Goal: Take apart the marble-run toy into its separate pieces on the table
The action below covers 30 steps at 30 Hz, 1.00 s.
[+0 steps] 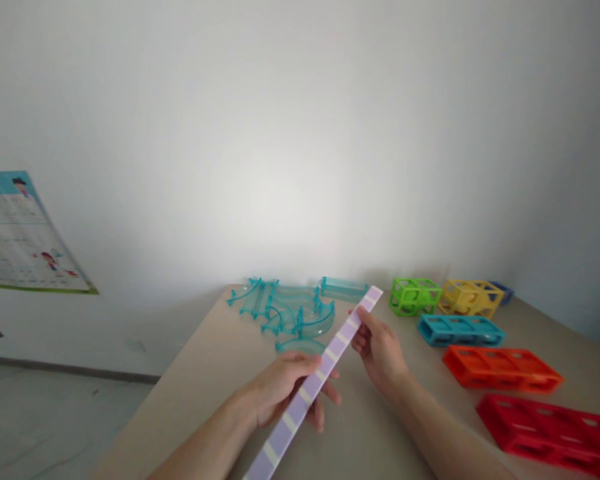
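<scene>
A long, flat strip with lilac and cream bands slants up from the bottom edge toward the middle right. My left hand holds it around its middle, thumb against the near side and fingers showing past the far side. Close to the strip's upper end, my right hand pinches its edge between thumb and fingers. The lower end runs out of the picture. Just beyond my hands lie several clear teal track pieces, some curved, and a straight one by the wall.
On the right of the table sit open-frame blocks: green, yellow, dark blue, blue, orange and red. A white wall stands behind, with a poster at left.
</scene>
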Each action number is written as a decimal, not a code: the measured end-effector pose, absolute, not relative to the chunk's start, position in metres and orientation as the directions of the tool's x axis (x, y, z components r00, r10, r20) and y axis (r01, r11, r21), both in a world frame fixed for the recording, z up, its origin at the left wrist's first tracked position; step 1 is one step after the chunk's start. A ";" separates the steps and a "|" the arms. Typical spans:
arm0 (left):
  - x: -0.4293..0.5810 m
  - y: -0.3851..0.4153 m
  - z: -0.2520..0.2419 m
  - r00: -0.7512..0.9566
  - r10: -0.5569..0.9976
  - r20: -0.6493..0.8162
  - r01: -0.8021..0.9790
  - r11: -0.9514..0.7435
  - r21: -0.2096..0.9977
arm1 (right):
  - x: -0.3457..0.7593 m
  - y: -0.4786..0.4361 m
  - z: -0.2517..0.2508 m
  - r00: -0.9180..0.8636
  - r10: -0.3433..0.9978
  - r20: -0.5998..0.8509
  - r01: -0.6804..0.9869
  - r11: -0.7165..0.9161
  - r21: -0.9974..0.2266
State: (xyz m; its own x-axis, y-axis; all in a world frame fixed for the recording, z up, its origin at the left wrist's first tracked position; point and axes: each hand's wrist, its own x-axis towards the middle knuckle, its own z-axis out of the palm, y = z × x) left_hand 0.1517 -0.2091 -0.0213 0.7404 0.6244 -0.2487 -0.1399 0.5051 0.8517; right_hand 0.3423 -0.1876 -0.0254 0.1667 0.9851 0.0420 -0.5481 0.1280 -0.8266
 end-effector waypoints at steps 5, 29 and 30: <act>0.153 -0.211 -0.023 0.777 0.598 -0.197 -0.198 0.529 0.825 | 0.338 -0.198 -0.021 0.043 0.999 0.033 -0.530 0.051 -0.847; 0.151 -0.211 -0.015 0.703 0.676 -0.221 -0.122 0.421 0.899 | 0.317 -0.208 -0.032 -0.210 0.975 0.066 -0.215 0.019 -0.976; 0.151 -0.211 -0.015 0.699 0.679 -0.224 -0.119 0.419 0.900 | 0.317 -0.208 -0.031 -0.208 0.976 0.073 -0.211 0.028 -0.977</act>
